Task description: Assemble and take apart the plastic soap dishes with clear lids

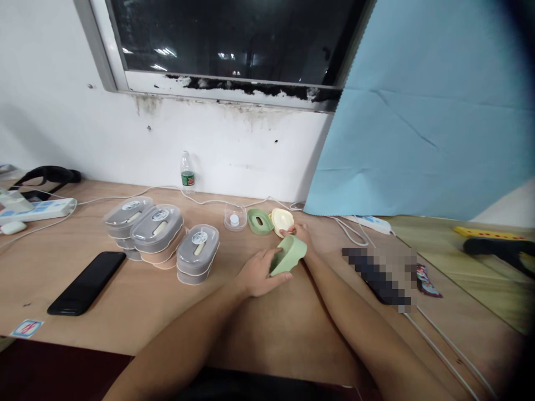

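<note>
My left hand (259,272) is closed on a light green oval lunch box body (291,255), held tilted above the table with the thumb along its lower edge. Just beyond it, the fingers of my right hand (298,233) grip the near edge of a cream, shallow lunch box piece (282,219); the green box partly hides this hand. Beside the cream piece lies a green oval lid (259,221) with a slot in its middle. Further left is a clear plastic cover (235,218) with a white round part.
Several grey-lidded lunch boxes (198,245) stand stacked on the left. A black phone (87,283) lies in front of them, and a plastic bottle (187,172) stands by the wall. Right are a blurred dark object (378,277), a snack packet (427,280) and white cables (353,234).
</note>
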`<state>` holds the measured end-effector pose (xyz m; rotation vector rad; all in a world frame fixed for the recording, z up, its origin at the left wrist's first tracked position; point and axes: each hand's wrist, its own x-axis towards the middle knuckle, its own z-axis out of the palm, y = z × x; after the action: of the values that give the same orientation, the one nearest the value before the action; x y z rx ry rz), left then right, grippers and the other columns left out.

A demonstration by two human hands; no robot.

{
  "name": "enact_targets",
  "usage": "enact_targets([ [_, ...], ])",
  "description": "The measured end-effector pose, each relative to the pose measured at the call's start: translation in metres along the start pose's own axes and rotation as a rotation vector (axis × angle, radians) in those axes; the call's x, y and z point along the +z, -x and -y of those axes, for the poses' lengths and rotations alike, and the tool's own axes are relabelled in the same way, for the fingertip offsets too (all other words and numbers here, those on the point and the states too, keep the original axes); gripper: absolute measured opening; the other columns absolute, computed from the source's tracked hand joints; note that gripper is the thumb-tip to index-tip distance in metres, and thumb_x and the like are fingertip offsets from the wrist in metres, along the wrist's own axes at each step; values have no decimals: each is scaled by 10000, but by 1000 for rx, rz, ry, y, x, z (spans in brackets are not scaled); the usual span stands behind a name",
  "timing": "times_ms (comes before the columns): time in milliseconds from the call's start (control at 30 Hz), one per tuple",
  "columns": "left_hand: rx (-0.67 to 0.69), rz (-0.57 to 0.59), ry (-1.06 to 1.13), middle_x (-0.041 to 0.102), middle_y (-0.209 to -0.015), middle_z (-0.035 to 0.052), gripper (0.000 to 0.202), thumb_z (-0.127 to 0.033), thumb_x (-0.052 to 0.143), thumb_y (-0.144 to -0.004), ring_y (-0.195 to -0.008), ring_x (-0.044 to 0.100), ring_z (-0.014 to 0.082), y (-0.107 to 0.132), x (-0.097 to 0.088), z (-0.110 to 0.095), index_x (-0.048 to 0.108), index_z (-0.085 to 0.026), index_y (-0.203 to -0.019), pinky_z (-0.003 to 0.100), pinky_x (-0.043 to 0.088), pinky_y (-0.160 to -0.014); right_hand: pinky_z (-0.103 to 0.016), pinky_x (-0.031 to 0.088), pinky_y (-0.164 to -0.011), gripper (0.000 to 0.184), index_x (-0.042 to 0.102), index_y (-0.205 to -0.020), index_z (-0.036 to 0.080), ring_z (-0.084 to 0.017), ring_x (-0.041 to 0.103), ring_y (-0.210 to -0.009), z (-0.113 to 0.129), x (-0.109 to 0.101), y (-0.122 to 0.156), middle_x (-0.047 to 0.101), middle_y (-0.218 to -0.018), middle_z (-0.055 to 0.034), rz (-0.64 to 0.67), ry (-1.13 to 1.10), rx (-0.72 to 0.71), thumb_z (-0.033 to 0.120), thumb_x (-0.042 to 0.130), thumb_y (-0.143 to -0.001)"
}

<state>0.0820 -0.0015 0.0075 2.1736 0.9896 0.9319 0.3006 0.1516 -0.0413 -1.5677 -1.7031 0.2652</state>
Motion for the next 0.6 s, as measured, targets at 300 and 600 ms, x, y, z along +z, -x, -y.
enact_targets([
  [300,-32,-6,4,536,-1321,125,734,-596,606,-771,-1198,510,306,0,1,-2,413,-206,-1361,451,398,-1004,-354,453,-842,336,531,-636,215,-229,545,-951,0,-5,3,578,-955,-69,-136,-25,-28,481,732,-595],
  [600,-50,5,9,537,-1324,128,743,-612,591,-776,-1206,507,307,-2,-1,-3,413,-195,-1365,453,387,-1018,-371,464,-862,285,586,-642,203,-249,553,-1039,-14,-10,1,600,-1086,-96,-47,-95,-38,438,733,-580],
])
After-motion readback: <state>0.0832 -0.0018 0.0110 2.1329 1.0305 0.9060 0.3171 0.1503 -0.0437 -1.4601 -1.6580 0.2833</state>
